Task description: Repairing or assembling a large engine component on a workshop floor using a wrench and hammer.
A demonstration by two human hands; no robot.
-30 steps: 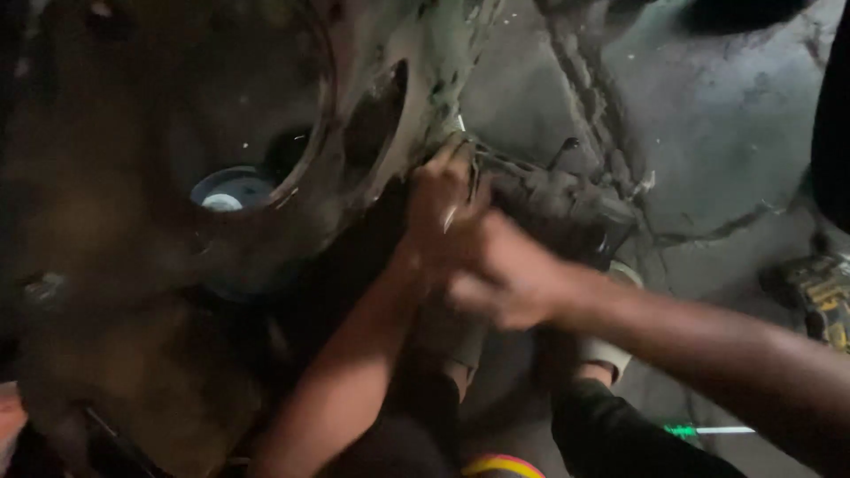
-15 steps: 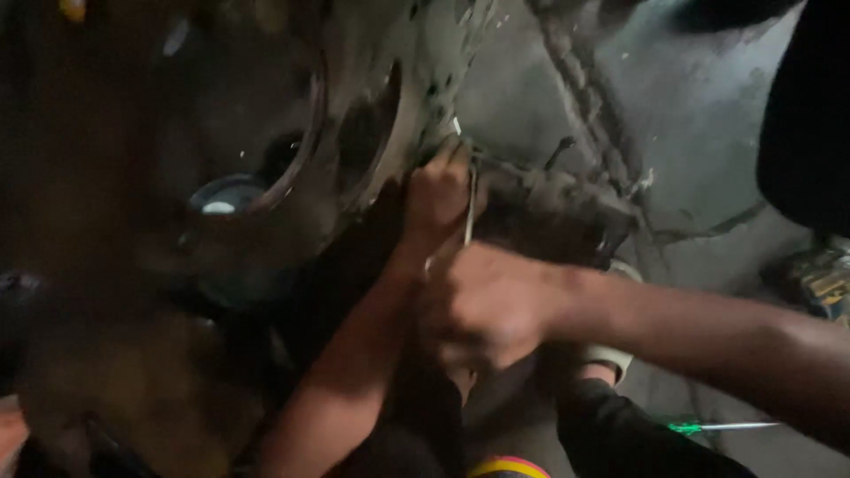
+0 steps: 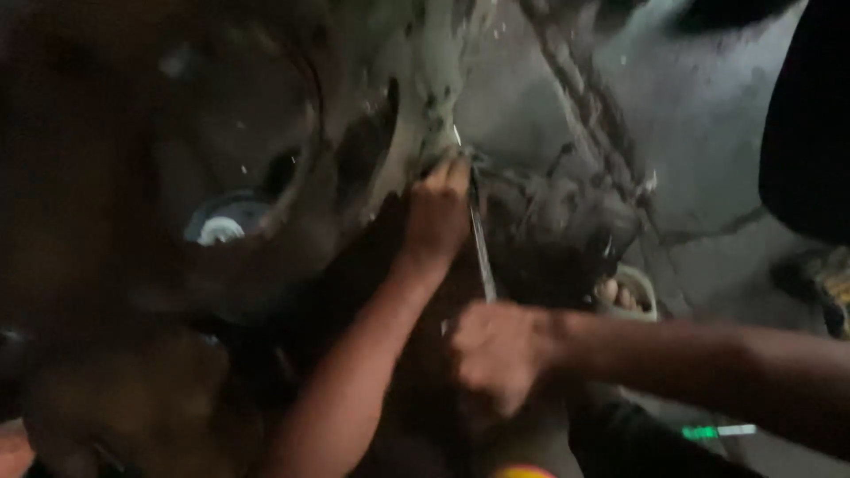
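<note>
Two hands work at one dirty machine part. The left hand (image 3: 436, 212) reaches up with its arm stretched, fingers curled against the part's mud-caked flange (image 3: 425, 115) at the top end of one thin metal rod (image 3: 482, 257). The right hand (image 3: 496, 354) comes in from the right, forearm level, fist closed around the rod's lower end. One round pale cap (image 3: 220, 226) sits in the dark housing to the left.

Cracked grey concrete floor (image 3: 708, 150)
Lying directly on it: a thick rope (image 3: 584, 97), a sandalled foot (image 3: 624, 292), a green-lit thin tool (image 3: 717, 431).
</note>
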